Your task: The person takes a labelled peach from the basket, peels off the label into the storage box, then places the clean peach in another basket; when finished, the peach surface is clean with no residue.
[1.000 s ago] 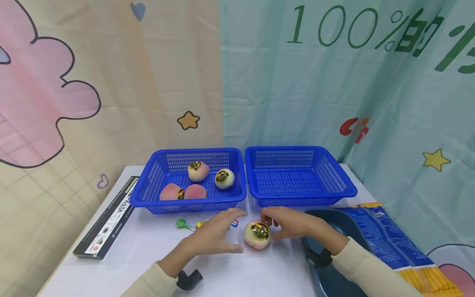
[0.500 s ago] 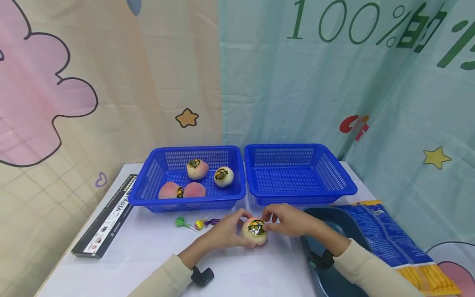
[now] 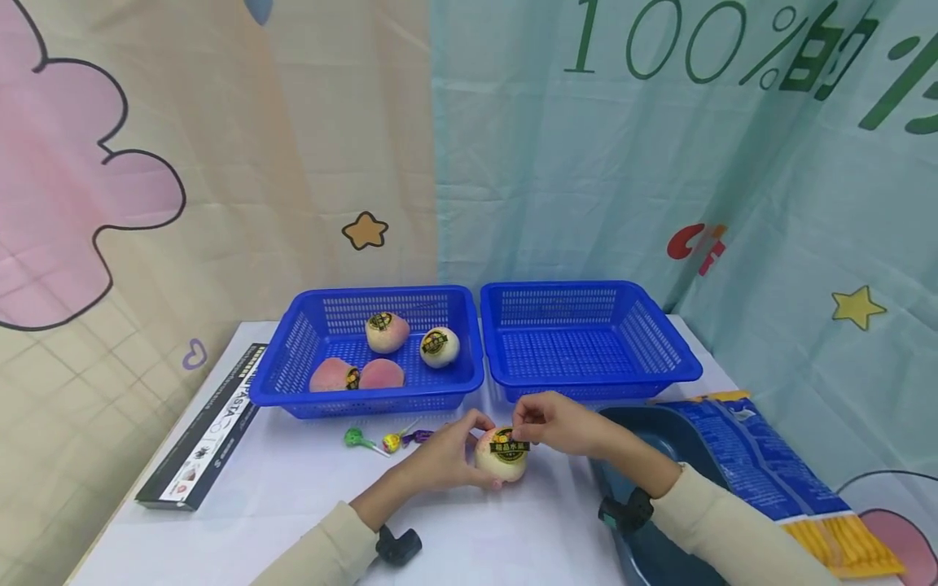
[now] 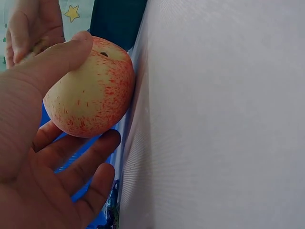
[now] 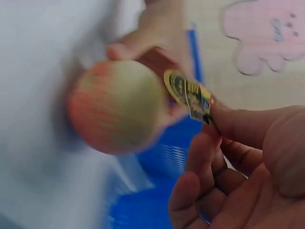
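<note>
Peach [image 3: 501,460] is sitting on the white table [image 3: 293,505], at six o'clock from the blue baskets; the left hand [image 3: 443,460] is cupping it, fingers curled round; the right hand [image 3: 560,423] is pinching its sticker [image 5: 188,94], half peeled away.

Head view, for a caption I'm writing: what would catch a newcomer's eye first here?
First, the two hands at the table's near middle: the left hand grips a peach while the right hand pinches its sticker, which the right wrist view shows peeling off. Behind them stand two blue baskets: the left basket holds four peaches, the right basket holds nothing.
</note>
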Available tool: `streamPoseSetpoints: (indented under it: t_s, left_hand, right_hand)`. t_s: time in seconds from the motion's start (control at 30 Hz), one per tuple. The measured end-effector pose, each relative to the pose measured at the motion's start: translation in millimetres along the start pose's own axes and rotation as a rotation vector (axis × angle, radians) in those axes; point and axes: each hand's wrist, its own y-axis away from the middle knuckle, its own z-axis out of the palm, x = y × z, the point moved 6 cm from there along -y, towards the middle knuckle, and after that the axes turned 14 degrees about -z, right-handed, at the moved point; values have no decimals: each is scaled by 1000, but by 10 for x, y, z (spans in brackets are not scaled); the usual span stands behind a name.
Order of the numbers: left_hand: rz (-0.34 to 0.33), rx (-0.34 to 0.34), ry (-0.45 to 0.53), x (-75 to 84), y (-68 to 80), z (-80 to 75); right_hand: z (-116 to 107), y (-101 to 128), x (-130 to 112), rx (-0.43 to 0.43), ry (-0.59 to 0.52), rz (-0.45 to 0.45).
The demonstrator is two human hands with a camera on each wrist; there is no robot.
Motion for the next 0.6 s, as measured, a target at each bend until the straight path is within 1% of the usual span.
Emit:
streamPoseSetpoints:
  t_s: [0.1,0.17,0.27,0.37,0.43,0.5,0.6]
  left_hand:
    - [0,0,15,-3,-6,-9]
    - [3,3,17,-2,-12,-16]
    - [5,4,13,-6,-20,-22]
    - [1,-2,17,-15,-23,-18]
    - [-3,-9,19,-23,-27,-8]
    - [-4,-15,23,-23,-31,2]
    - [-5,-15,23,-33,-29,1]
  right_hand:
    - [-239,107,-144,13,-77,-34]
    - [-449,216,-212,37,-95,-37]
    - [-737,420,-232,73,-60,-12]
    - [-923,627,-141,90,-10,48]
    - [-980,767,-35,76,12,78]
    - [-982,897,98,49,32,103]
    - [-869,1025,333,-17,82,146]
